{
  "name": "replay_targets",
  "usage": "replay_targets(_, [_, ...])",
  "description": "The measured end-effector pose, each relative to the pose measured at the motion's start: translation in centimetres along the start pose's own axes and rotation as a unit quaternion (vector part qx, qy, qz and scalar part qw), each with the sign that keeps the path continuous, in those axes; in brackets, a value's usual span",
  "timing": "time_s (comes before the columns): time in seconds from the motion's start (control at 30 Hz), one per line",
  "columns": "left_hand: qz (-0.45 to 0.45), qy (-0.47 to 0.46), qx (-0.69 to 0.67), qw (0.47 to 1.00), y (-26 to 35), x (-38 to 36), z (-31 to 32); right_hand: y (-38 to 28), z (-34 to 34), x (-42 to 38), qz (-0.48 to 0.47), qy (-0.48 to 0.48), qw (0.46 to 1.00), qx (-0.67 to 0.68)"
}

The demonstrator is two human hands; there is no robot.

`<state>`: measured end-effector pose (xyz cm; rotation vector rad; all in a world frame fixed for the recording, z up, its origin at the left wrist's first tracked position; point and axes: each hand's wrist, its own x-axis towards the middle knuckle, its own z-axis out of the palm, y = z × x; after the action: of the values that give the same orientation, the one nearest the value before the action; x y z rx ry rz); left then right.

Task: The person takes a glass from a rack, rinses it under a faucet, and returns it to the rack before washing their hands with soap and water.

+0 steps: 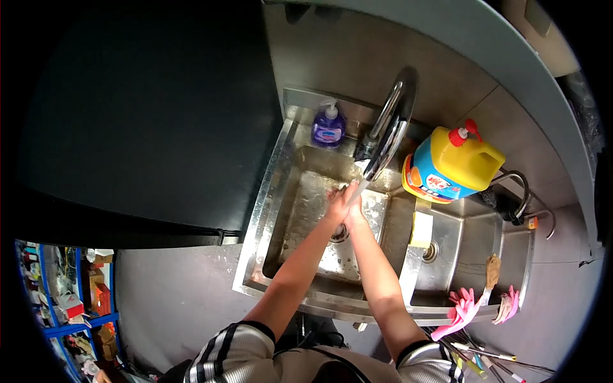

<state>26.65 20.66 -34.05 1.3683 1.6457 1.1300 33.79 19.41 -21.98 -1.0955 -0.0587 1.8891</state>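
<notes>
Under the running water, my left hand [336, 208] and my right hand [354, 205] are pressed against each other. Their fingers are closed together, partly covering one another, and no object shows between them. The stream falls from a curved chrome faucet [400, 121] onto the fingertips. Both hands are over the left basin of a steel sink [306, 191], whose drain [339, 235] shows partly behind the wrists. A purple pump bottle of hand soap [329, 129] stands on the sink's back ledge, left of the faucet.
A large yellow jug [456, 166] with a red cap stands right of the faucet. A yellow sponge [421, 230] lies on the divider. Pink rubber gloves [461, 313] and a brush [491, 273] are at the right front edge. A black panel [147, 121] borders the left side.
</notes>
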Motion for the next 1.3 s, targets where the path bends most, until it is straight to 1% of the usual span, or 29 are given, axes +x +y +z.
replay_targets(0.1, [-0.034,0.126,0.132,0.983,3.0,-1.6,0.0,2.7,-1.5,1.8,-0.073,-0.033,0.996,-0.03])
replay_targets(0.13, [-0.101,0.071,-0.043,0.991,2.7,-1.5,0.0,3.1,-1.7,1.6,-0.044,-0.041,0.998,-0.015])
replay_targets(0.17, [-0.164,0.014,-0.217,0.962,0.4,-1.0,0.2,3.0,-1.9,2.1,-0.043,-0.048,0.998,0.008])
replay_targets(0.2, [-0.22,-0.042,-0.38,0.897,-2.0,-0.7,0.2,3.1,-1.9,3.3,-0.04,-0.055,0.997,0.031])
replay_targets(0.23, [-0.267,-0.096,-0.529,0.8,-3.2,-0.6,0.0,3.5,-1.9,4.6,-0.036,-0.062,0.996,0.057])
replay_targets(0.27, [-0.267,0.043,-0.671,0.69,7.6,-2.6,-2.8,3.8,-1.9,5.2,-0.034,-0.069,0.993,0.084])
replay_targets(0.3, [-0.222,0.066,-0.678,0.697,7.6,-2.8,-2.1,3.4,-1.0,3.8,-0.223,-0.045,0.963,-0.145])
replay_targets(0.33, [-0.176,0.089,-0.683,0.703,6.9,-3.1,-1.3,2.4,1.1,0.6,-0.394,-0.015,0.846,-0.36])
replay_targets(0.37, [-0.132,0.111,-0.686,0.707,6.5,-3.4,-1.0,2.3,1.7,0.4,-0.354,-0.037,0.877,-0.323])
replay_targets(0.4, [-0.088,0.032,-0.744,0.662,6.0,-3.4,-1.2,2.3,2.3,0.1,-0.312,-0.054,0.905,-0.282])
replay_targets(0.43, [-0.088,0.068,-0.704,0.702,5.7,-3.4,-1.0,2.2,2.9,-0.1,-0.27,-0.067,0.93,-0.242])
replay_targets(0.5, [-0.12,0.082,-0.652,0.744,5.3,-3.5,-0.7,1.2,3.1,0.0,-0.022,-0.119,0.99,-0.071])
replay_targets(0.53, [-0.141,0.071,-0.629,0.761,5.1,-3.3,-0.5,0.6,3.1,0.1,-0.065,-0.058,0.968,-0.236])
replay_targets(0.6, [-0.184,0.039,-0.572,0.798,4.5,-3.0,-0.1,-0.4,5.2,-2.5,-0.134,0.069,0.833,-0.532])
replay_targets(0.67, [-0.219,0.006,-0.516,0.828,3.8,-2.5,0.7,0.7,4.3,-1.7,-0.236,0.107,0.7,-0.666])
replay_targets(0.73, [-0.256,-0.026,-0.498,0.828,2.3,-2.2,0.4,3.6,1.5,0.9,-0.328,0.109,0.565,-0.749])
replay_targets(0.77, [-0.277,-0.04,-0.514,0.811,1.7,-2.2,0.0,4.5,0.6,1.3,-0.33,0.094,0.622,-0.703])
replay_targets(0.8, [-0.3,-0.052,-0.533,0.789,1.2,-2.2,-0.7,4.9,0.6,0.8,-0.28,0.078,0.767,-0.572])
replay_targets(0.83, [-0.321,-0.063,-0.553,0.767,0.7,-2.3,-1.3,5.2,0.7,0.3,-0.218,0.076,0.899,-0.371])
replay_targets(0.87, [-0.341,-0.074,-0.573,0.741,0.2,-2.8,-1.9,5.1,0.9,-0.1,-0.17,0.095,0.96,-0.2])
replay_targets(0.9, [-0.358,-0.081,-0.591,0.718,-0.6,-3.3,-2.3,5.1,0.7,0.2,-0.143,0.111,0.974,-0.133])
replay_targets(0.97, [-0.374,-0.106,-0.612,0.689,-2.6,-4.4,-2.7,4.0,0.0,2.1,-0.095,0.148,0.969,-0.173])
replay_targets(1.03, [-0.369,-0.143,-0.609,0.688,-6.7,-5.8,-1.3,3.4,-1.0,2.2,-0.051,0.001,0.999,0.0])
replay_targets(1.1, [-0.343,-0.142,-0.616,0.695,-11.3,-7.4,1.3,3.4,-1.7,2.5,-0.051,-0.05,0.997,0.004])
replay_targets(1.13, [-0.324,-0.119,-0.627,0.698,-12.3,-8.0,2.0,3.6,-2.0,3.1,-0.069,-0.027,0.994,-0.08])
replay_targets(1.17, [-0.345,-0.153,-0.596,0.709,-11.0,-8.1,0.9,3.9,-2.3,3.9,-0.086,-0.005,0.982,-0.166])
replay_targets(1.2, [-0.365,-0.186,-0.565,0.717,-7.9,-7.8,-1.1,4.2,-2.6,4.8,-0.102,0.017,0.962,-0.251])
replay_targets(1.27, [-0.397,-0.173,-0.502,0.748,-2.4,-7.9,-3.2,4.7,-2.7,6.2,-0.132,0.059,0.898,-0.415])
replay_targets(1.3, [-0.409,-0.128,-0.471,0.771,-0.2,-8.0,-3.4,4.3,-1.7,5.4,-0.142,0.068,0.894,-0.419])
